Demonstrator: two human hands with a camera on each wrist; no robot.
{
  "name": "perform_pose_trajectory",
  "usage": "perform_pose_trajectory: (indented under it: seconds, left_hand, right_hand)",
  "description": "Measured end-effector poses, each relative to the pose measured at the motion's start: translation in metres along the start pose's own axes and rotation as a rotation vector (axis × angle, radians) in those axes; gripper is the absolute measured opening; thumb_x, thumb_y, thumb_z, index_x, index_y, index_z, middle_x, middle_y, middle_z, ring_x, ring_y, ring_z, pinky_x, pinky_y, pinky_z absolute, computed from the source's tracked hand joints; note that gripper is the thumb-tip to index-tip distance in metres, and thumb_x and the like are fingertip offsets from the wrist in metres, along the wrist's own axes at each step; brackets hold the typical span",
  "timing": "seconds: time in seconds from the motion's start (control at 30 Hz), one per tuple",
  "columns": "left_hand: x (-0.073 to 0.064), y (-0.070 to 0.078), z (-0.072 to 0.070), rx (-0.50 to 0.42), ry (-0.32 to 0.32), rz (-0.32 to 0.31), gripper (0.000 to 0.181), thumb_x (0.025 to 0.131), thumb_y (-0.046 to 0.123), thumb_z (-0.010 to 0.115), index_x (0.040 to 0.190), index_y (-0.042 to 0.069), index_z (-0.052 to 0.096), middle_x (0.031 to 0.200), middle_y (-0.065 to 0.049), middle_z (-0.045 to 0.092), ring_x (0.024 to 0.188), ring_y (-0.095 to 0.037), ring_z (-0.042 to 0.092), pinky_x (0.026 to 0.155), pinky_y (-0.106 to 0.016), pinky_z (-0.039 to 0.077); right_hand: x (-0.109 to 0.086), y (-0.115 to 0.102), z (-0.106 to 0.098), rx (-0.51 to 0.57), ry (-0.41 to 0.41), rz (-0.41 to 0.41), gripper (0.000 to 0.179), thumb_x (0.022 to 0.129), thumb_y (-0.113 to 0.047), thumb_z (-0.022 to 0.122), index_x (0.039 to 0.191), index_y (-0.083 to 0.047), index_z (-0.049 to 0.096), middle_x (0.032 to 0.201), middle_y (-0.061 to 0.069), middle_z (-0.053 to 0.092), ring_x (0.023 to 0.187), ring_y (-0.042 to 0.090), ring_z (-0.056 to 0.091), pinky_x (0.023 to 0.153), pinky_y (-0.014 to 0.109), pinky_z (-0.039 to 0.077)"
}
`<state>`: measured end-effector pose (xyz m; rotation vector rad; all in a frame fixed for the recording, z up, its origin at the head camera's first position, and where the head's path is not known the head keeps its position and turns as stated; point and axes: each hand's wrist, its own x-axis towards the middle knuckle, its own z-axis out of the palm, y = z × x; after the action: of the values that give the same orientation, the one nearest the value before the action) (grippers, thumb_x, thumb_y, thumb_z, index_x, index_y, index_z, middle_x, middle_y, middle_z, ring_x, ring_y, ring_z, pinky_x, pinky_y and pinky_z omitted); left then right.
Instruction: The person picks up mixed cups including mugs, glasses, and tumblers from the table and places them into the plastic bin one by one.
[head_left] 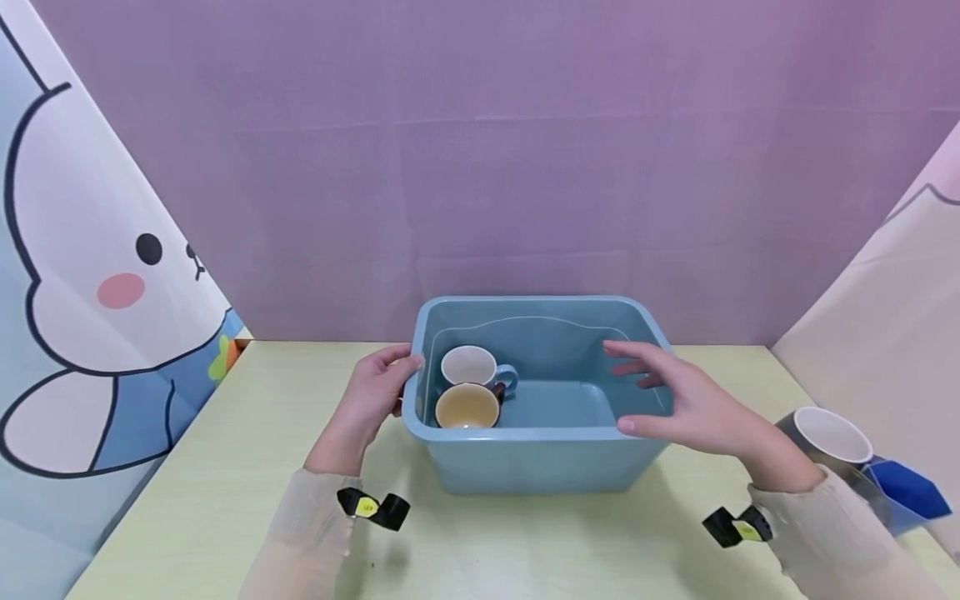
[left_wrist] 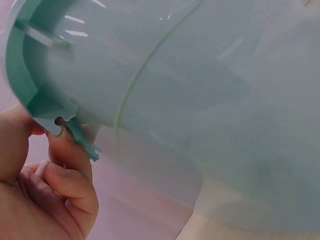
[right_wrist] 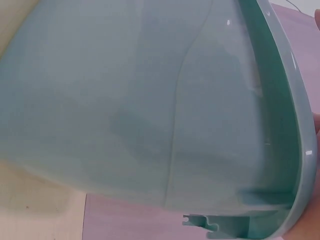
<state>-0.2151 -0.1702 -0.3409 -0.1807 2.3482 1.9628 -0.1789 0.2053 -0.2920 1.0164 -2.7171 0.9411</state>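
A light blue plastic storage bin (head_left: 525,462) stands on the table in the head view. My left hand (head_left: 375,387) grips the bin's left rim, thumb on top; in the left wrist view the fingers (left_wrist: 70,180) curl beneath the rim's edge. My right hand (head_left: 682,404) spreads over the bin's right end, fingers apart and thumb at the front rim. Inside at the left lie a mug with a blue handle and white interior (head_left: 468,365) and, in front of it, a mug with a tan interior (head_left: 467,407) and dark handle. The right wrist view shows mostly the bin's outer wall (right_wrist: 125,110).
Beside my right forearm stand a grey mug with a white interior (head_left: 832,435) and a dark blue angular cup (head_left: 907,492), partly hidden by the sleeve. A purple cloth backdrop (head_left: 525,167) rises behind the pale table (head_left: 225,500). Printed cloth panels flank both sides.
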Motion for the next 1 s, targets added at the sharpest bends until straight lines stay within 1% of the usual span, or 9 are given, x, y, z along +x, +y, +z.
perform_pose_trajectory:
  seconds: [0.17, 0.43, 0.57, 0.7, 0.83, 1.0]
  left_hand:
    - [0.0, 0.0, 0.0, 0.001, -0.001, 0.001, 0.038, 0.095, 0.03, 0.052, 0.129, 0.012, 0.055, 0.081, -0.002, 0.065, 0.058, -0.014, 0.054, 0.052, -0.025, 0.044]
    - [0.0, 0.0, 0.0, 0.015, 0.001, -0.003, 0.039, 0.095, 0.031, 0.052, 0.129, 0.013, 0.055, 0.085, -0.005, 0.066, 0.059, -0.015, 0.055, 0.053, -0.024, 0.044]
    - [0.0, 0.001, 0.0, 0.017, -0.002, -0.004, 0.04, 0.095, 0.031, 0.052, 0.13, 0.012, 0.055, 0.086, -0.005, 0.066, 0.059, -0.014, 0.055, 0.053, -0.025, 0.045]
    - [-0.001, 0.002, 0.0, 0.015, -0.003, -0.006, 0.04, 0.095, 0.03, 0.052, 0.131, 0.012, 0.054, 0.087, -0.005, 0.066, 0.059, -0.014, 0.056, 0.055, -0.026, 0.045]
    - [-0.001, 0.002, 0.0, 0.011, -0.001, -0.011, 0.04, 0.095, 0.031, 0.052, 0.131, 0.012, 0.054, 0.088, -0.006, 0.066, 0.059, -0.014, 0.056, 0.053, -0.024, 0.044]
    - [-0.001, 0.002, 0.0, 0.008, -0.001, -0.016, 0.041, 0.095, 0.031, 0.052, 0.131, 0.012, 0.054, 0.088, -0.006, 0.066, 0.059, -0.014, 0.055, 0.053, -0.024, 0.044]
  right_hand:
    - [-0.002, 0.002, -0.001, -0.002, 0.018, -0.007, 0.079, 0.078, -0.019, 0.076, 0.144, -0.026, 0.035, 0.143, -0.005, 0.044, 0.116, 0.014, 0.056, 0.091, 0.029, 0.048]
    - [-0.006, 0.004, -0.003, 0.004, 0.043, -0.01, 0.079, 0.077, -0.016, 0.076, 0.144, -0.026, 0.036, 0.143, -0.005, 0.045, 0.117, 0.009, 0.055, 0.091, 0.024, 0.047]
    - [-0.008, 0.005, -0.003, 0.003, 0.059, -0.026, 0.079, 0.077, -0.014, 0.076, 0.144, -0.025, 0.036, 0.143, -0.008, 0.044, 0.117, 0.004, 0.054, 0.091, 0.022, 0.046]
    - [-0.01, 0.005, -0.003, 0.007, 0.077, -0.052, 0.079, 0.076, -0.012, 0.076, 0.144, -0.021, 0.037, 0.142, -0.015, 0.043, 0.117, 0.001, 0.053, 0.091, 0.02, 0.045]
    - [-0.012, 0.005, -0.004, 0.021, 0.09, -0.065, 0.079, 0.075, -0.009, 0.076, 0.144, -0.021, 0.037, 0.141, -0.019, 0.042, 0.117, 0.002, 0.053, 0.091, 0.017, 0.044]
    - [-0.014, 0.005, -0.005, 0.025, 0.104, -0.07, 0.08, 0.075, -0.007, 0.076, 0.144, -0.021, 0.037, 0.141, -0.02, 0.043, 0.117, 0.002, 0.054, 0.091, 0.014, 0.043]
